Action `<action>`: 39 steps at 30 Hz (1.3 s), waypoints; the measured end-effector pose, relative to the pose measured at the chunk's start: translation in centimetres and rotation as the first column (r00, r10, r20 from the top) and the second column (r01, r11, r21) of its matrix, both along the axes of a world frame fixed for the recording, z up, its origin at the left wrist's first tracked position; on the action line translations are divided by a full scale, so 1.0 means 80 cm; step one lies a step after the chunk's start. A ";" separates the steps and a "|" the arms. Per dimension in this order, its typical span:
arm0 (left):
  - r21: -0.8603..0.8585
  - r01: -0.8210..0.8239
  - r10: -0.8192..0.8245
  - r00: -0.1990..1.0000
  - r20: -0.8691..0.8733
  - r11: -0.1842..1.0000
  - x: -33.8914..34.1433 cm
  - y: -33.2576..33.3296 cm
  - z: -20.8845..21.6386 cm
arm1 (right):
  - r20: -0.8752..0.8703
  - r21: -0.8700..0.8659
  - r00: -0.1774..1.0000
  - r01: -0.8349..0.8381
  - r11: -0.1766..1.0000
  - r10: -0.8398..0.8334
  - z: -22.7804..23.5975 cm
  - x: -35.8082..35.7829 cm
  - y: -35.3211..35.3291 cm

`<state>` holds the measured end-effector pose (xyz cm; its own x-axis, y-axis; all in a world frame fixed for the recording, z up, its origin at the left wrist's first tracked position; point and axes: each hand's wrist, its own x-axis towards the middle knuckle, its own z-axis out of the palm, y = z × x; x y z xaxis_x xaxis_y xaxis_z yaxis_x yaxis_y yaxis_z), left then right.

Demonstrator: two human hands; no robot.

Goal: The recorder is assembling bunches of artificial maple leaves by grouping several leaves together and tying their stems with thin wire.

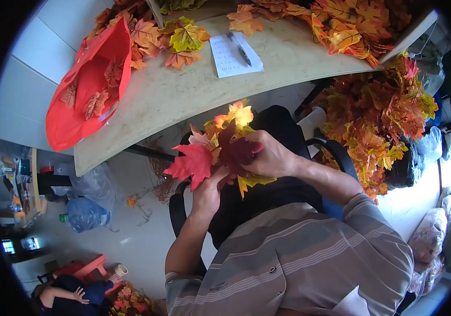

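Observation:
A small bunch of artificial maple leaves (191,164), in red, dark maroon, pink, orange and yellow, is held over my lap, just off the table's near edge. My left hand (208,195) grips it from below, fingers partly hidden behind the red leaf. On the other side my right hand (272,155) is curled closed against the dark maroon leaf (237,150) and the stems; its fingertips are covered by the leaves. Yellow-orange leaves (236,115) stick out at the far end, and a yellow one (257,181) shows under my right hand.
A curved table (173,100) lies ahead, with loose leaves (186,39), a paper sheet (223,58) and a pen (240,50). At its left sits a red bag (70,121) with leaves. A big leaf heap (373,116) stands right. A blue water bottle (86,213) and another person (73,295) are left.

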<state>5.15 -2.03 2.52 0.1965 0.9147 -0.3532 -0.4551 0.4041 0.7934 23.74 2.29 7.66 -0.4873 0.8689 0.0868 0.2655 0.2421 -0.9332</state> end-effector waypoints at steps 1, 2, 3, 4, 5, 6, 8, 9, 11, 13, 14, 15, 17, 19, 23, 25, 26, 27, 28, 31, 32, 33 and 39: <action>0.021 0.014 -0.013 0.998 -0.061 1.000 0.002 0.000 0.003 | -0.001 0.005 1.000 -0.001 1.000 0.001 0.004 -0.001 0.007; 0.025 0.014 -0.012 0.998 -0.062 1.000 0.001 0.001 0.001 | 0.090 -0.027 0.994 -0.060 0.998 0.062 0.007 -0.003 0.015; 0.025 0.029 -0.026 0.994 -0.102 0.999 -0.001 0.004 -0.002 | 0.176 -0.064 0.976 -0.115 0.991 0.125 0.011 -0.005 0.022; 0.024 0.045 -0.041 0.989 -0.143 0.999 -0.002 0.006 -0.003 | 0.182 -0.119 0.970 -0.140 0.983 0.160 0.028 -0.008 0.027; 0.026 0.045 -0.041 0.989 -0.144 0.999 -0.003 0.006 -0.002 | 0.180 -0.117 0.971 -0.140 0.983 0.159 0.023 -0.009 0.034; 0.048 0.070 -0.062 0.987 -0.146 0.996 -0.003 0.007 0.005 | 0.104 -0.152 0.975 -0.178 0.972 0.195 0.019 -0.009 0.041; 0.066 0.098 -0.088 0.985 -0.148 0.993 -0.002 0.009 0.009 | 0.157 -0.199 0.954 -0.224 0.954 0.257 0.019 -0.001 0.062; 0.025 0.056 -0.055 0.998 -0.024 0.998 -0.004 0.010 0.009 | 0.156 -0.202 0.952 -0.228 0.952 0.262 0.015 0.000 0.064; -0.072 -0.015 0.030 0.975 0.220 0.997 -0.008 0.011 0.007 | -0.063 -0.241 0.971 -0.239 0.941 0.231 0.003 0.008 0.065; -0.234 -0.034 0.109 0.943 0.316 0.972 -0.009 0.013 0.017 | -0.141 -0.391 0.971 -0.233 0.890 0.193 -0.002 0.015 0.049; -0.121 -0.030 0.056 0.974 0.218 0.992 -0.009 0.018 0.005 | -0.216 -0.424 0.967 -0.216 0.879 0.134 -0.008 0.016 0.041; -0.008 -0.008 0.009 0.994 0.110 1.000 -0.010 0.023 0.002 | -0.289 -0.457 0.955 -0.199 0.867 0.067 -0.013 0.017 0.033; -0.170 0.037 -0.025 0.997 0.073 0.985 -0.016 0.022 0.006 | -0.374 -0.552 0.926 -0.264 0.791 0.047 -0.016 0.019 0.015; -0.068 0.010 -0.007 0.999 0.036 0.998 -0.010 0.019 0.009 | -0.459 -0.575 0.889 -0.300 0.761 0.004 -0.026 0.013 -0.002; -0.046 0.023 -0.024 1.000 -0.016 0.999 -0.005 0.011 0.017 | -0.474 -0.515 0.880 -0.246 0.821 -0.034 -0.030 0.010 -0.017; -0.021 0.030 -0.030 0.999 -0.031 0.999 -0.001 0.008 0.025 | -0.462 -0.529 0.885 -0.217 0.821 -0.064 -0.026 0.012 -0.020; 0.005 0.033 -0.033 0.998 -0.047 0.999 0.000 0.007 0.026 | -0.449 -0.542 0.889 -0.191 0.819 -0.090 -0.025 0.013 -0.022; 0.003 0.037 -0.037 0.998 -0.047 0.999 0.001 0.006 0.026 | -0.450 -0.543 0.888 -0.188 0.818 -0.094 -0.024 0.013 -0.023; 0.024 0.031 -0.029 0.998 -0.060 0.999 0.002 0.003 0.026 | -0.471 -0.529 0.876 -0.183 0.829 -0.107 -0.024 0.012 -0.025; 0.044 0.022 -0.018 0.996 -0.092 0.999 0.001 0.002 0.018 | -0.477 -0.516 0.872 -0.174 0.839 -0.112 -0.030 0.015 -0.023; 0.049 0.019 -0.013 0.994 -0.110 0.999 0.000 0.002 0.014 | -0.462 -0.513 0.881 -0.172 0.841 -0.102 -0.033 0.016 -0.022; 0.052 0.021 -0.015 0.994 -0.110 0.998 0.000 0.001 0.015 | -0.462 -0.511 0.881 -0.171 0.843 -0.102 -0.032 0.016 -0.024; 0.099 0.024 -0.009 0.988 -0.151 0.995 0.002 0.003 0.016 | -0.387 -0.512 0.914 -0.100 0.853 -0.125 -0.043 0.016 -0.022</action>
